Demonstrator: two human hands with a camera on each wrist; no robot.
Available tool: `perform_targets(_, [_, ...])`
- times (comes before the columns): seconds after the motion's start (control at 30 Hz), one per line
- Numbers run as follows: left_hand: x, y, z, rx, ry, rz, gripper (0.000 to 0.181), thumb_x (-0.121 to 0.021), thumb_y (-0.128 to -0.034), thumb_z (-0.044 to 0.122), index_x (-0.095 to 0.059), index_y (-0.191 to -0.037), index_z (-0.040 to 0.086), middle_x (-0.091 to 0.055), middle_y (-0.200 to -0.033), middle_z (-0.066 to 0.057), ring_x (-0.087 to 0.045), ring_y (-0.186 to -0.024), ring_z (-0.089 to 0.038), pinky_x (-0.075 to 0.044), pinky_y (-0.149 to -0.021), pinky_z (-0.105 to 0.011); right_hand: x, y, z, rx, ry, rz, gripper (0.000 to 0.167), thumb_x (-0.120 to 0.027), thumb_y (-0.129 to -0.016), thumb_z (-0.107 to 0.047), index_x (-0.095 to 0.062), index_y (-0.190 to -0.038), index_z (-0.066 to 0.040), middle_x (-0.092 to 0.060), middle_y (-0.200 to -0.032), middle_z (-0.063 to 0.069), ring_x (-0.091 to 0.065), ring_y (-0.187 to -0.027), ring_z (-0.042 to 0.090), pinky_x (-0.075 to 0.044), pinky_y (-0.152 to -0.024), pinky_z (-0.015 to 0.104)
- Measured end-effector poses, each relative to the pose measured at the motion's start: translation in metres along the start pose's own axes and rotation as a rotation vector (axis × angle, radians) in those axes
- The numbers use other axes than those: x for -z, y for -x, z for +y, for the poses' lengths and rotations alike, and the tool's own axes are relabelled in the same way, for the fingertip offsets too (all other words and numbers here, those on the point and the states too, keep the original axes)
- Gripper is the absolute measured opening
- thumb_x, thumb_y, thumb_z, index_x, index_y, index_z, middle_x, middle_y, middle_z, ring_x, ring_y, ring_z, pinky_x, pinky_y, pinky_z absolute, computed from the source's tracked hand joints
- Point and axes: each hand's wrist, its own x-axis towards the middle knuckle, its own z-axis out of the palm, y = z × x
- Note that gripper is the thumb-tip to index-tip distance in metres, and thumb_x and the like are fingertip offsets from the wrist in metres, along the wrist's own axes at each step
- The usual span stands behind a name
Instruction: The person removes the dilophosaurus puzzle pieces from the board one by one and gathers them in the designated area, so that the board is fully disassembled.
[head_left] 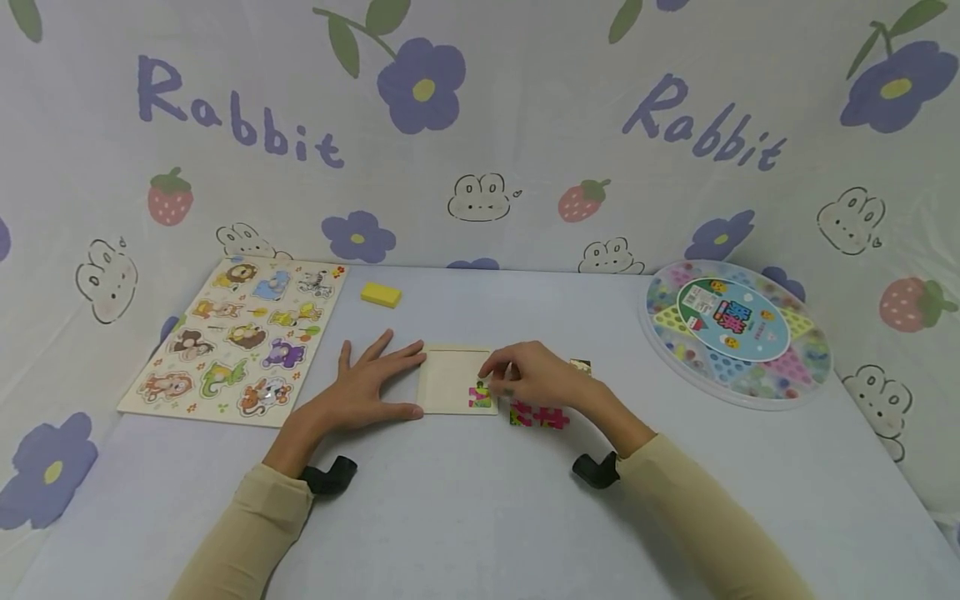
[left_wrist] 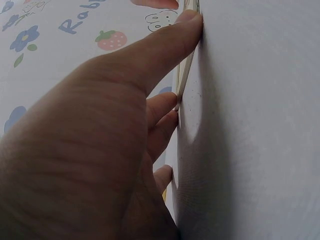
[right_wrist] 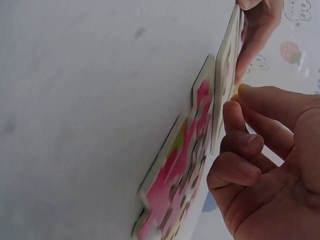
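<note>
A shallow pale puzzle tray (head_left: 450, 379) lies flat on the table. In its lower right corner is a pink and green puzzle piece (head_left: 480, 398). My left hand (head_left: 371, 383) is spread at the tray's left side, with thumb and fingertips touching its edge. Its thumb (left_wrist: 170, 42) presses against the tray edge in the left wrist view. Over the tray's right side is my right hand (head_left: 536, 375), fingers bent and their tips close to the piece. Whether they pinch anything is hidden. Loose pink puzzle pieces (right_wrist: 167, 180) lie under and beside this hand.
An animal picture board (head_left: 247, 342) lies at the left. Behind the tray is a yellow block (head_left: 381, 294). A round, flat, clear case of colourful beads (head_left: 738, 333) is at the right back. Patterned cloth (head_left: 480, 125) hangs behind the table.
</note>
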Motion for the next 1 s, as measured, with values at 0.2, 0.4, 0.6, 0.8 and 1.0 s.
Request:
perform_targets(0.2, [0.0004, 0.0005, 0.0015, -0.004, 0.001, 0.001, 0.088, -0.079, -0.089, 0.057, -0.043, -0.163, 0.025, -0.031, -0.176, 0.006, -0.002, -0.169, -0.037, 0.019, -0.123, -0.077, -0.0035, -0.0038, -0.0014, -0.002, -0.016, -0.025, 0.019, -0.072, -0.1, -0.011, -0.076, -0.118, -0.007, -0.07, -0.089, 0.002, -0.059, -0.072, 0.009, -0.05, -0.065, 0.022])
perform_targets(0.4, [0.001, 0.0002, 0.0028, -0.002, 0.002, 0.0, 0.088, -0.079, -0.0887, 0.058, -0.044, -0.163, 0.026, -0.031, -0.176, 0.006, -0.002, -0.169, -0.037, 0.02, -0.124, -0.077, -0.0035, -0.0047, -0.0033, -0.034, -0.033, -0.034, 0.018, -0.074, -0.099, -0.01, -0.076, -0.116, -0.007, -0.069, -0.089, 0.003, -0.059, -0.072, 0.011, -0.048, -0.065, 0.022])
perform_targets(0.6, [0.0002, -0.0008, 0.0009, -0.001, -0.002, 0.0, 0.089, -0.078, -0.0887, 0.058, -0.043, -0.163, 0.026, -0.031, -0.176, 0.007, -0.001, -0.169, -0.036, 0.02, -0.124, -0.076, -0.0034, -0.0049, -0.0047, -0.044, -0.032, -0.039, 0.016, -0.075, -0.098, -0.009, -0.076, -0.114, -0.007, -0.068, -0.09, 0.003, -0.06, -0.074, 0.011, -0.049, -0.068, 0.022])
perform_targets(0.8, [-0.0007, -0.0007, -0.0005, 0.0, 0.004, 0.0, 0.089, -0.079, -0.0885, 0.058, -0.043, -0.163, 0.026, -0.03, -0.176, 0.007, -0.001, -0.169, -0.036, 0.02, -0.124, -0.076, -0.0042, -0.0056, -0.0044, -0.045, -0.035, -0.042, 0.016, -0.075, -0.097, -0.009, -0.076, -0.113, -0.007, -0.067, -0.09, 0.003, -0.059, -0.075, 0.011, -0.049, -0.07, 0.022])
perform_targets(1.0, [-0.0007, -0.0003, 0.0, 0.0, 0.006, 0.001, 0.088, -0.079, -0.0881, 0.057, -0.044, -0.163, 0.026, -0.031, -0.176, 0.007, -0.001, -0.169, -0.036, 0.02, -0.123, -0.077, -0.0048, -0.0057, -0.0045, -0.035, -0.032, -0.032, 0.015, -0.076, -0.097, -0.009, -0.075, -0.112, -0.007, -0.067, -0.091, 0.003, -0.058, -0.075, 0.011, -0.048, -0.069, 0.022])
